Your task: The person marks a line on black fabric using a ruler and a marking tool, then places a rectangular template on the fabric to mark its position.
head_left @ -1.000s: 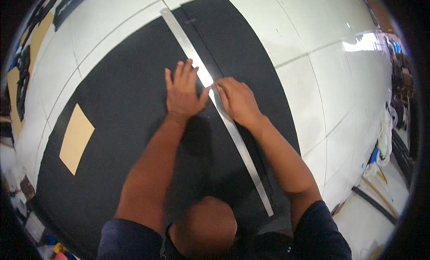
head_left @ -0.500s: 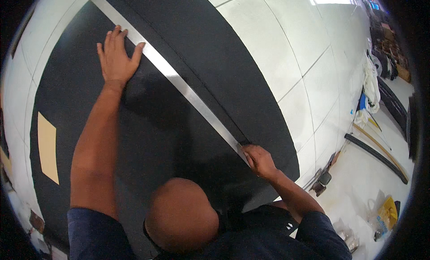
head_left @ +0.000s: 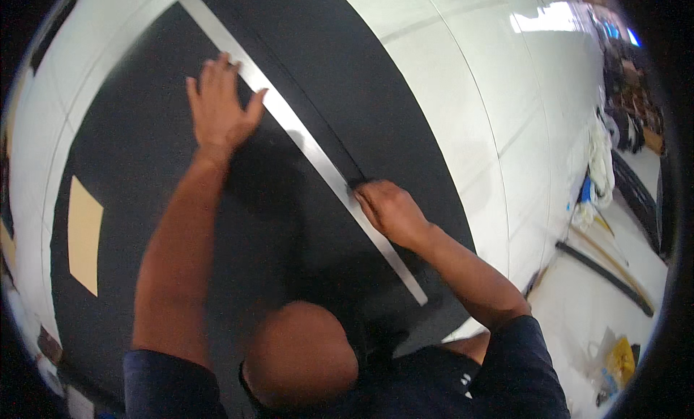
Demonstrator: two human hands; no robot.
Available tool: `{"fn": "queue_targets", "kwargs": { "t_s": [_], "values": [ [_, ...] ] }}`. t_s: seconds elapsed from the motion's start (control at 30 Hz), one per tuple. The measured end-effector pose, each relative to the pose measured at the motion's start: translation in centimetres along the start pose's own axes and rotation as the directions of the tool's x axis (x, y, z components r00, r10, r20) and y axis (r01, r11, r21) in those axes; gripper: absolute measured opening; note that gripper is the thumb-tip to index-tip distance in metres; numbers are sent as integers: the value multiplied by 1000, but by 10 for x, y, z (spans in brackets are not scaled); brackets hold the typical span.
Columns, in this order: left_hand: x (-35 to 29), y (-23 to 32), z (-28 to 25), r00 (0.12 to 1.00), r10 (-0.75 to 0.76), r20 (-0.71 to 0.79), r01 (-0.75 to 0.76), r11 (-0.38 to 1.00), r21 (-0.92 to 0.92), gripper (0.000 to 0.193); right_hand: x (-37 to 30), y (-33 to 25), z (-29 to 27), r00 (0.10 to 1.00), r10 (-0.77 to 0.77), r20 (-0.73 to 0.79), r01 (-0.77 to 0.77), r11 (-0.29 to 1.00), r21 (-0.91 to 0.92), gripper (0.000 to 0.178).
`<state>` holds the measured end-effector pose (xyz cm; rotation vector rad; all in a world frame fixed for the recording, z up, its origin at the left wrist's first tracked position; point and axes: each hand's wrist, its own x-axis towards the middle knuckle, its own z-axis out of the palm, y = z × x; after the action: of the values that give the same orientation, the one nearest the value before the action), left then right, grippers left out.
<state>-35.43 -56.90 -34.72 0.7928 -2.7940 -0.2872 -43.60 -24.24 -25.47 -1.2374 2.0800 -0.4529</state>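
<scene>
Right hand (head_left: 394, 211) folded nearly into a fist, knuckles up, thumb side close against the right edge of a long metal straightedge (head_left: 316, 155); no telling from this view about anything inside the fingers. Nearest of all, short dark sleeves (head_left: 173, 383), with bare forearms reaching away over a large black sheet (head_left: 278, 224) with a curved outline. Over at the near right, on the pale floor, a yellow package (head_left: 620, 361). On the sheet, lying flat and slantwise from near right to far left, the straightedge, near end bare on the black surface. Farther off at right, side by side on the floor, a black strip (head_left: 600, 276) and a tan strip (head_left: 614, 265). At left, flat on the sheet and well apart from both hands, a four-sided beige panel (head_left: 85, 238). Beyond the right hand, a thin dark line (head_left: 311, 105) along the sheet, just right of the straightedge and about parallel to it. Left hand (head_left: 223, 112) farther out, palm down, fingers spread wide, grasping nothing, fingertips and thumb at the straightedge's left edge. Past the sheet, white floor tiles (head_left: 463, 79), with a bright reflection (head_left: 546, 18) at far right.
</scene>
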Motion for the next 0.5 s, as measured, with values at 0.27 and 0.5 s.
{"fn": "queue_targets", "kwargs": {
  "t_s": [0.27,0.5],
  "values": [
    [4,-1,-15,997,13,-70,-23,988,-153,67,278,-64,-51,935,-285,-209,264,957,-123,18],
    [10,1,-22,995,-56,86,73,974,-216,69,441,-114,-71,870,-320,-375,227,935,-271,25]
  ]
}}
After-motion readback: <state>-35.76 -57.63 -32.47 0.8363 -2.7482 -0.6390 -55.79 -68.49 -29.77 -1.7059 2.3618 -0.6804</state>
